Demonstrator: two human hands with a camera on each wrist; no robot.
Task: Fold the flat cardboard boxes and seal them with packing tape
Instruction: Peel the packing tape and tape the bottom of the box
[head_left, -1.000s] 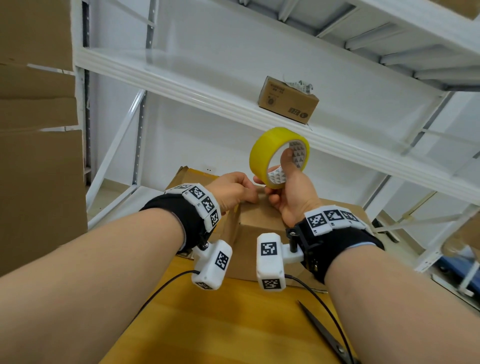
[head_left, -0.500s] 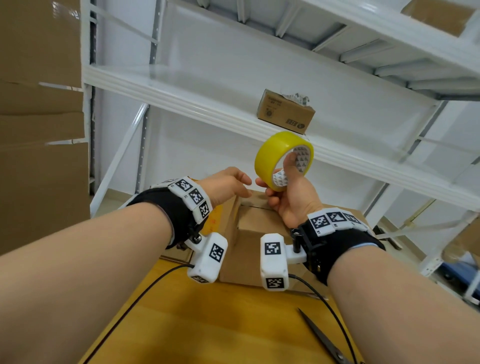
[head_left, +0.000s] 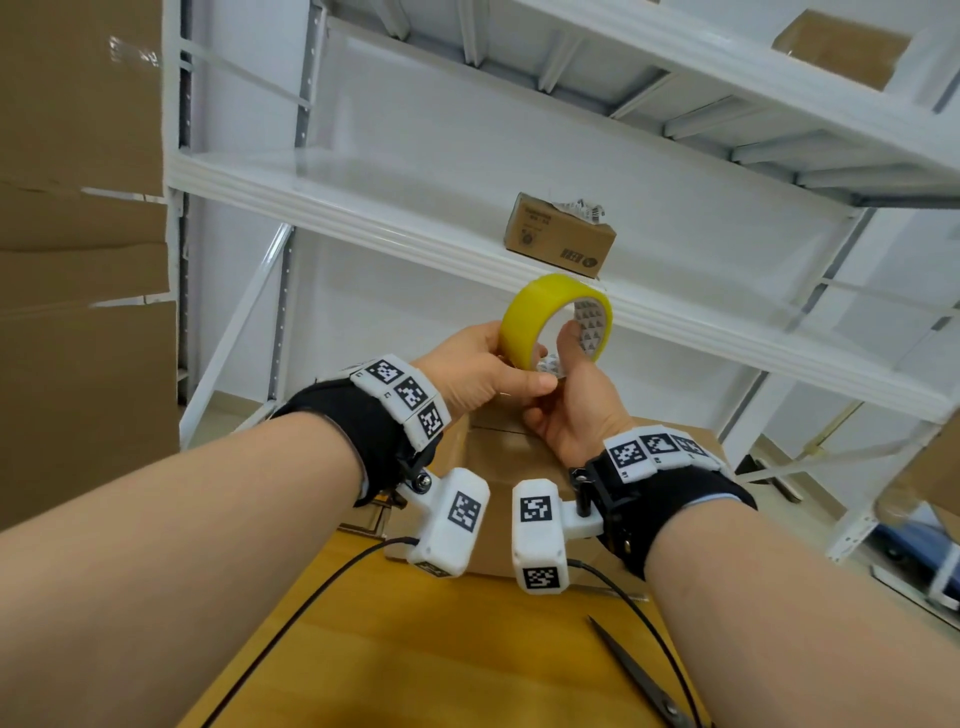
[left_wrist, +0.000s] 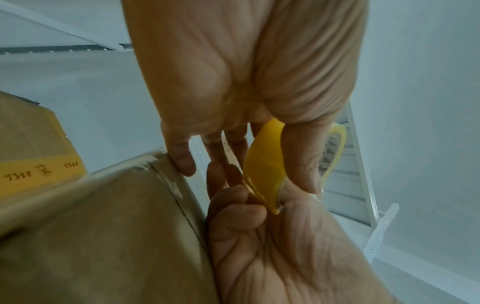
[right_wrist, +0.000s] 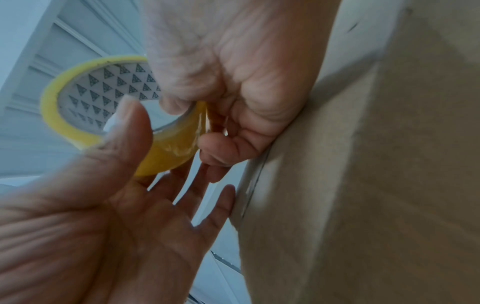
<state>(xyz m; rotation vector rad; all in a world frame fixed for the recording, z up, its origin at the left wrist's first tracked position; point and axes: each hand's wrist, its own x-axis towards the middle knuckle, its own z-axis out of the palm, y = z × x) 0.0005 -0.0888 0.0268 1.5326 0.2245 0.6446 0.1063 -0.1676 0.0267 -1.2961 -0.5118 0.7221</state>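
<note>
Yellow tape (head_left: 540, 312) on a roll sits upright above the box (head_left: 511, 457), held between both hands. The right hand (head_left: 582, 410) carries it: the thumb goes through the core, whose inner face is printed with small grey triangles, and the fingers spread along the outer band underneath, as the right wrist view (right_wrist: 166, 148) shows. The left hand (head_left: 483, 374) has come in from the side and pinches the roll's near edge, thumb on one face and curled fingers on the other; in the left wrist view (left_wrist: 262, 164) the thumb lies across the yellow band. It may be picking at the loose end of the tape, but the blur there makes that hard to tell. One left finger touches or nearly touches the box's top edge (left_wrist: 179, 162).

Brown and folded up, the box stands on a wooden table (head_left: 415, 649) just under the hands. Scissors (head_left: 639, 670) lie on the table near the right forearm. Behind, a white shelf (head_left: 363, 208) bears a small carton (head_left: 561, 234). Large cartons (head_left: 78, 260) are stacked at the left.
</note>
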